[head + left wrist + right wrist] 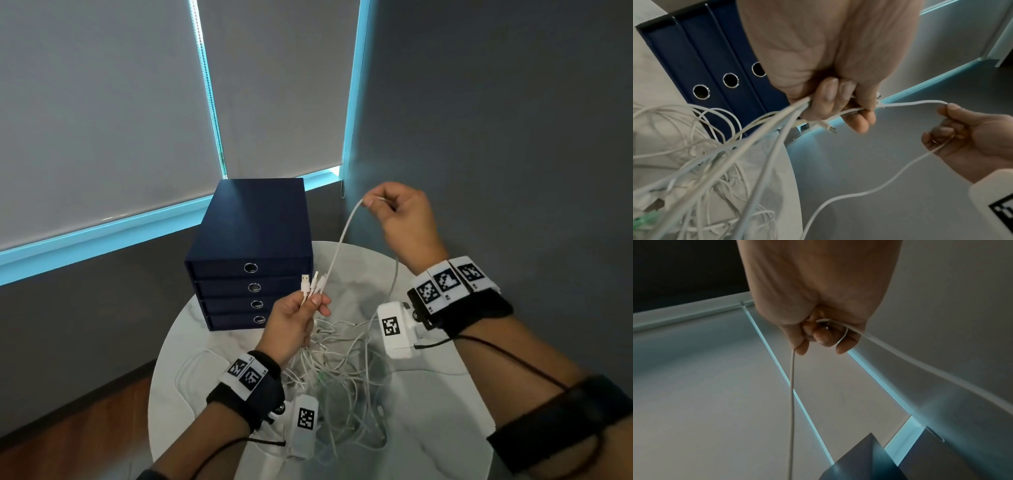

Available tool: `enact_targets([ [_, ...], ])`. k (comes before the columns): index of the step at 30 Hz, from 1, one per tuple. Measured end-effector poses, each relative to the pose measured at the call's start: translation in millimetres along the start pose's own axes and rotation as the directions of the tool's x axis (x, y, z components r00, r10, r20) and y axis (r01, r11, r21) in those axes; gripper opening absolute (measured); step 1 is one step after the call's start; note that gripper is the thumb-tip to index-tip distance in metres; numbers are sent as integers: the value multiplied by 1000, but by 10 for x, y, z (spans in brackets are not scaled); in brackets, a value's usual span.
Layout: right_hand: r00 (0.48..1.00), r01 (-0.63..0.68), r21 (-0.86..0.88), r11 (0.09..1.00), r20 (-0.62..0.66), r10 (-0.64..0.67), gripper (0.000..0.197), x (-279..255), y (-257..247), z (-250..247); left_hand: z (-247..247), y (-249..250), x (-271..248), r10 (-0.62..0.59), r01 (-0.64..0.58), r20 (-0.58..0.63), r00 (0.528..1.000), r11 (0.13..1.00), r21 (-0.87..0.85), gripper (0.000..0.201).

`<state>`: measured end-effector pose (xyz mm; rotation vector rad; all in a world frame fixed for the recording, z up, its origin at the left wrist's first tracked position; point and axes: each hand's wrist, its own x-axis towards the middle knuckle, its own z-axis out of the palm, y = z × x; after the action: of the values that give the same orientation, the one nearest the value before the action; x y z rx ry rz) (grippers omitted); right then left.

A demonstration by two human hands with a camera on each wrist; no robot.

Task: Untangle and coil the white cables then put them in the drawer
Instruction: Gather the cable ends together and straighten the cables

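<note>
Gripping cables (313,286), both hands raised

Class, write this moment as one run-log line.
left hand: grips plug ends | right hand: pulls one cable up | tangle: on table | drawers: closed

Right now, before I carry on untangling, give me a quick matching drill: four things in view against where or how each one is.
Things:
1. left hand
2. right hand
3. drawer unit
4. tangled cables

States:
A. dark blue, all four drawers closed
B. heaped loose on the white round table
C. grips a bunch of cable ends with the plugs pointing up
D. raised, pinching a single cable pulled away from the bunch

Pairs: 1-C, 2-D, 3-A, 4-B
</note>
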<state>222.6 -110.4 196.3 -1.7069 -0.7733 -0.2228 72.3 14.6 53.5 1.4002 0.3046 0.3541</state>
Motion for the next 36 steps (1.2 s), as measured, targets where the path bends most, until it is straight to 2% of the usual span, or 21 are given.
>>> enact_targets([
  [2, 996, -15, -2, 1000, -92, 15, 13, 52, 35, -61, 3, -6, -5, -5, 5, 3, 1000, 1000, 9, 22],
  [5, 963, -110, 59, 992, -240, 121, 18, 77, 197, -143, -22, -9, 3, -15, 16, -34, 999, 999, 49, 23],
  [7, 944, -156, 53, 986, -285, 165, 23, 22, 351, -197, -54, -44, 24, -19, 24, -55, 998, 996, 91, 23],
  [8, 947, -179, -7, 984, -272, 171, 24, -25, 426, -219, -67, -61, 30, -20, 27, -64, 998, 995, 99, 23],
  [10, 962, -255, -278, 926, -166, 215, 17, -135, 609, -254, -81, -81, 36, -34, 43, -88, 996, 994, 101, 23],
  [11, 964, -265, -446, 855, -110, 241, 19, -206, 671, -255, -87, -89, 42, -44, 53, -97, 994, 994, 96, 23],
  [12, 967, -236, -573, 785, -60, 248, 32, -276, 714, -252, -87, -89, 47, -50, 60, -100, 994, 994, 94, 23],
  [14, 990, -80, -626, 775, 42, 136, 57, -431, 698, -201, -63, -89, 53, -53, 62, -94, 994, 993, 100, 23],
  [15, 992, 27, -628, 778, 114, 58, 62, -504, 655, -160, -38, -87, 55, -54, 63, -88, 995, 992, 106, 23],
  [16, 977, 129, -633, 763, 215, 13, 60, -571, 590, -104, -15, -79, 54, -56, 65, -82, 995, 992, 107, 23],
  [18, 901, 236, -635, 736, 427, 81, 43, -690, 472, 26, 33, -62, 56, -64, 70, -67, 996, 993, 96, 23],
  [20, 809, 245, -612, 752, 557, 190, 24, -771, 433, 138, 64, -51, 59, -63, 67, -57, 996, 995, 80, 24],
  [22, 782, 170, -545, 821, 582, 225, 23, -821, 457, 170, 66, -48, 53, -63, 67, -56, 996, 996, 66, 27],
  [26, 803, -16, -475, 880, 518, 294, 21, -845, 512, 190, 35, -65, 17, -106, 107, -119, 987, 994, 1, 28],
  [28, 850, -159, -401, 902, 408, 331, 21, -850, 559, 206, 19, -80, 15, -157, 147, -163, 974, 987, -69, 27],
  [30, 905, -242, -282, 928, 279, 320, 20, -861, 585, 239, 15, -89, 13, -179, 164, -192, 965, 982, -88, 29],
  [33, 950, -242, -146, 959, 166, 265, 18, -916, 498, 302, 55, -74, -12, -203, 184, -167, 965, 975, -126, 30],
  [36, 948, -186, -163, 969, 230, 221, 17, -1030, 433, 410, 141, -43, -42, -195, 175, -124, 973, 972, -156, 31],
])
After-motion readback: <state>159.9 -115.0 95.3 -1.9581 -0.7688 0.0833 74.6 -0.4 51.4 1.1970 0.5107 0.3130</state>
